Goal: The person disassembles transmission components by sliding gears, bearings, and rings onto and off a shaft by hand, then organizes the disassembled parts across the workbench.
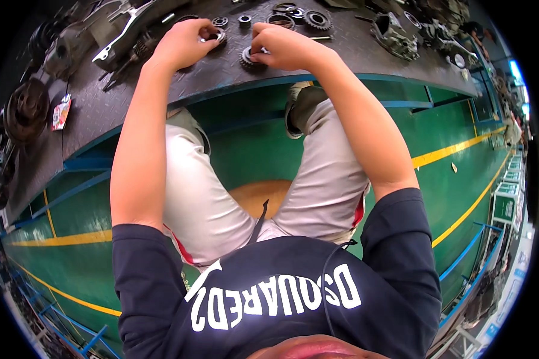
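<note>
At the workbench's near edge, my left hand (187, 44) has its fingers curled round a metal ring (220, 36), partly hidden by the fingertips. To its right, my right hand (284, 46) pinches a small toothed gear (245, 58) that sits on or just above the bench top. Between and beyond the hands lie a small bearing (220, 21) and a short dark sleeve (244, 20). Behind the right hand are a ring (281, 21) and a larger gear (317, 20). A thin rod (321, 37) lies close to the right wrist.
Metal castings (111, 30) and a geared shaft (141, 48) crowd the left of the dark bench (209, 73). A rusty round part (27, 110) and a red-and-white packet (60, 112) lie farther left. At right stands an open housing (395, 37). A blue frame edge (239, 85) runs above my knees.
</note>
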Demonstrator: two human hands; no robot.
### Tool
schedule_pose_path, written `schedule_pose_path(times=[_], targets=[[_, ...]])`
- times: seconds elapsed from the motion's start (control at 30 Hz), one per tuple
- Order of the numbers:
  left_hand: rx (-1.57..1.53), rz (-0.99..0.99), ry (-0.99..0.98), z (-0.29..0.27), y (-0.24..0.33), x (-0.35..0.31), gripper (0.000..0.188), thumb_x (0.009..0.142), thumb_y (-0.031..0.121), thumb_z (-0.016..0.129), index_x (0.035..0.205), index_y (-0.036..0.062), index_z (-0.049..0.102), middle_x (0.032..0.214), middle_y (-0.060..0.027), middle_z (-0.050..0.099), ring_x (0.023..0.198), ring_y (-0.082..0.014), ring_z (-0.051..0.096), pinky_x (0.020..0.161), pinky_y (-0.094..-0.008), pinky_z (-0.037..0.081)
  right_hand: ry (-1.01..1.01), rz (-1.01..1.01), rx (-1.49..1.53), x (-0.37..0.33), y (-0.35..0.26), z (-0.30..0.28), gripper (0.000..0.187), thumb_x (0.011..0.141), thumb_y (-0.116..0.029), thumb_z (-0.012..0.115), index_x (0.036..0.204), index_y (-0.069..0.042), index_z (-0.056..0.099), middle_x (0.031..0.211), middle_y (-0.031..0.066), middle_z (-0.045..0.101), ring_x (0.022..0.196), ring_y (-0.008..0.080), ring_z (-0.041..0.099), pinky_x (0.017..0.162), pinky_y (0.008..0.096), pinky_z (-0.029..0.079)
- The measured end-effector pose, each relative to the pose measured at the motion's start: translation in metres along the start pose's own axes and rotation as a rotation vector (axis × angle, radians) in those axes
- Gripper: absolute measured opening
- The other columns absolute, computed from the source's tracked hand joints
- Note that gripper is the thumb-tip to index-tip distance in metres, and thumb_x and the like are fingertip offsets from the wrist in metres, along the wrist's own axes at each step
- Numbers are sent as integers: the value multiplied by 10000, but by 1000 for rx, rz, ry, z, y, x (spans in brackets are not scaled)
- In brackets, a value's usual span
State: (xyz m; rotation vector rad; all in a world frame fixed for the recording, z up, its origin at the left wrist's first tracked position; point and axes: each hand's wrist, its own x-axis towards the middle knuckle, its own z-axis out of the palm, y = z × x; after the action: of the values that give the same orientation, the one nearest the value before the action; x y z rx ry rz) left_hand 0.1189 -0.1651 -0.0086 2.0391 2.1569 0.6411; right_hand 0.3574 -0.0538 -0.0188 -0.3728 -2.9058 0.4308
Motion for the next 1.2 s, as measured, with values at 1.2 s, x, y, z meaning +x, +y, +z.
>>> schedule_pose_path(times=[1.2], targets=[[5,-279,-5,-41,-33,-29,341,940,310,776,1192,80,791,1102,-113,800,1018,-244,755,951,-360,575,92,218,93,-31,54,-21,247,845,-164,825,1020,-8,749,974,161,770,907,321,728,843,403,578]])
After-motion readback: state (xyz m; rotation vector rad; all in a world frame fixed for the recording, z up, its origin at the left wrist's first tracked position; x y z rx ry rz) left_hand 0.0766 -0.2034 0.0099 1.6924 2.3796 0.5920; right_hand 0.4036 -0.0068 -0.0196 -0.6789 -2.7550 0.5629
